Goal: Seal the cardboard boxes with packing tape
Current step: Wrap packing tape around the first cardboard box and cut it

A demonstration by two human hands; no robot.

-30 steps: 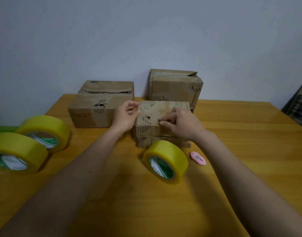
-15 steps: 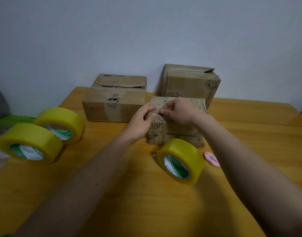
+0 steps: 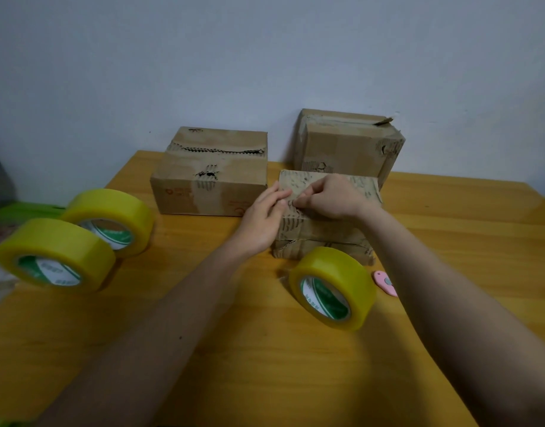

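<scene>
A small worn cardboard box (image 3: 326, 232) lies on the wooden table (image 3: 295, 365) in front of me. My left hand (image 3: 262, 220) rests with straight fingers against the box's left end. My right hand (image 3: 332, 197) lies over the box top, its curled fingers and thumb pinching at the top left edge beside my left fingertips. What exactly it pinches is too small to tell. A yellow tape roll (image 3: 332, 288) stands on edge just in front of the box.
Two larger cardboard boxes stand at the back by the wall, one left (image 3: 209, 174) and one right (image 3: 348, 143). Two more yellow tape rolls (image 3: 52, 254) (image 3: 110, 217) sit at the table's left. A small pink cutter (image 3: 385, 282) lies right of the near roll.
My right hand has slid left across the box top to its left edge and curled into a pinch. My left hand stays at the box's left end.
</scene>
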